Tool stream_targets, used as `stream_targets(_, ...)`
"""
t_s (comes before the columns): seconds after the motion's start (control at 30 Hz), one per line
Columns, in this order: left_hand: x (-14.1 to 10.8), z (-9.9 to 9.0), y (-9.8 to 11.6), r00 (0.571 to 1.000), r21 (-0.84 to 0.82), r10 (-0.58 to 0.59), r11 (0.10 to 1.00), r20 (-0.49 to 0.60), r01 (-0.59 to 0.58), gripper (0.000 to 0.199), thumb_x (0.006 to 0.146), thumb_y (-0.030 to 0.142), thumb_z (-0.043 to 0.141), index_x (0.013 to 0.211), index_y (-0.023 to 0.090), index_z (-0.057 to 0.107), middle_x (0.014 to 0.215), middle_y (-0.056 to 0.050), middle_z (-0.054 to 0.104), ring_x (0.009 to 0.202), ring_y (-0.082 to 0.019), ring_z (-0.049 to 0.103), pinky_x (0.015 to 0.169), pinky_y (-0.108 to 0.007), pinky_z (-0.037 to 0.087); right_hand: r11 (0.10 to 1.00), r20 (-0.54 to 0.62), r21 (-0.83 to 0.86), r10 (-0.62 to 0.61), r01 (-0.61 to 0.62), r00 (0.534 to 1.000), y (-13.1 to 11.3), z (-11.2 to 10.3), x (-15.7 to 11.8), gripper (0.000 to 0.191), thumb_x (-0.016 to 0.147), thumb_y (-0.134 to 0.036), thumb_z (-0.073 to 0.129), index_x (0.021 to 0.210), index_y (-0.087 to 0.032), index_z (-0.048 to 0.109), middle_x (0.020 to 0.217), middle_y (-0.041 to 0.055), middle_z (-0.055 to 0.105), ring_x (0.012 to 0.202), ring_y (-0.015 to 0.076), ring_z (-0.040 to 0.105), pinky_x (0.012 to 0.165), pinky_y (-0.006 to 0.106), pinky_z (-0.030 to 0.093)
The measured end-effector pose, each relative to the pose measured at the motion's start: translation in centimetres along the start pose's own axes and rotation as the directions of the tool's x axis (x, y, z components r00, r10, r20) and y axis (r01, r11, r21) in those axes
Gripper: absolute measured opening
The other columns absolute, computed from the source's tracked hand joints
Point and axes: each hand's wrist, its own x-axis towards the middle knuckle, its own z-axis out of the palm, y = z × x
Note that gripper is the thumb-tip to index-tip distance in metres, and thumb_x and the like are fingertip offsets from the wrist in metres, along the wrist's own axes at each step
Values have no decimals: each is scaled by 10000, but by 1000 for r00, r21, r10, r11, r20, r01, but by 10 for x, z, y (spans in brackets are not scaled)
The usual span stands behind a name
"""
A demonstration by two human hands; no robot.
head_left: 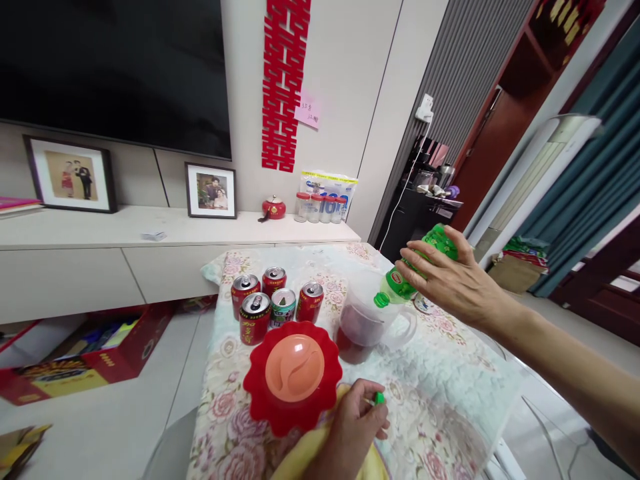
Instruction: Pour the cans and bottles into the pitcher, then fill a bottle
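My right hand (443, 277) is wrapped round a green bottle (400, 283), tilted with its uncapped mouth down over a clear plastic pitcher (363, 313). Dark reddish liquid fills the lower part of the pitcher; I cannot make out a stream from the bottle. My left hand (353, 420) is closed on a small green bottle cap (379, 398), low in front of the pitcher. Just left of that hand lies a red scalloped dish (255, 393) with an orange round lid (295, 367) in its middle.
Several drink cans, among them a red can (255, 320) and a green can (283, 308), stand behind the dish on the flowered tablecloth (235, 427). A yellow cloth (305, 453) lies under my left forearm. A white cabinet (175, 233) with picture frames runs along the wall.
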Motion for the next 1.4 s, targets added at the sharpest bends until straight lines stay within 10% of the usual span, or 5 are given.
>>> stream_targets(0.4, -4, -7, 22, 993, -107, 92, 989, -73, -99, 536, 588, 468, 905, 970, 153, 700, 894, -63, 692, 735, -172, 653, 667, -299, 521, 873, 194, 350, 288, -341, 938, -10, 31, -41, 477, 873, -156, 534, 1344, -230, 554, 1257, 112, 690, 1126, 342, 628, 1070, 741, 298)
stream_targets(0.6, -13, -27, 72, 973, -138, 183, 970, -138, -202, 576, 606, 497, 938, 1011, 159, 706, 948, -77, 737, 728, -159, 669, 682, -294, 532, 570, 313, 629, 437, -529, 843, -30, 24, -89, 599, 912, -430, 653, 1456, -243, 487, 1280, 124, 690, 1053, 319, 693, 841, 469, 582)
stream_targets(0.93, -27, -40, 127, 948, 19, 317, 948, -31, -316, 451, 705, 433, 899, 1057, 189, 760, 928, -58, 780, 818, -177, 707, 817, -315, 575, 103, 636, 753, 142, -650, 759, -109, -19, -92, 583, 867, -391, 709, 1417, -233, 597, 1287, 91, 679, 1082, 274, 670, 898, 382, 577)
stream_targets(1.4, -34, -47, 143, 875, 492, 465, 735, 134, -466, 299, 788, 200, 709, 1060, 252, 820, 1075, -46, 764, 962, -201, 680, 889, -335, 532, -220, 644, 753, 48, -621, 764, -135, -9, -86, 691, 798, -336, 750, 1463, -228, 596, 1391, 86, 636, 1179, 292, 624, 1007, 408, 502)
